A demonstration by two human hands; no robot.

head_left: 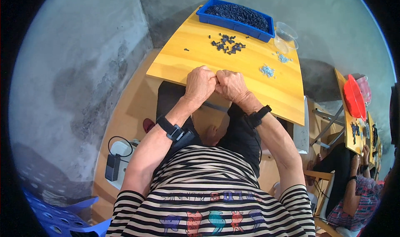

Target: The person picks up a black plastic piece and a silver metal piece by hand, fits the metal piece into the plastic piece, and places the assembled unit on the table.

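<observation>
My left hand (201, 82) and my right hand (231, 85) meet at the near edge of the yellow wooden table (175, 64). Both are closed, fingertips pinched together; whatever lies between them is hidden by the knuckles. Beyond them is a loose scatter of small black cylindrical parts (228, 44), with one stray piece (186, 49) off to the left. Two little heaps of tiny pale blue pieces, a nearer heap (267, 71) and a farther heap (284, 58), lie to the right. A blue tray (237, 26) full of the same sort of black parts stands at the far edge.
Clear plastic tubs (286, 42) stand beside the tray. At the right, a person in a plaid shirt (359, 199) sits at another table holding a red basin (354, 97) and black parts. A blue plastic chair (68, 218) and a black box (112, 167) with a cable are at lower left.
</observation>
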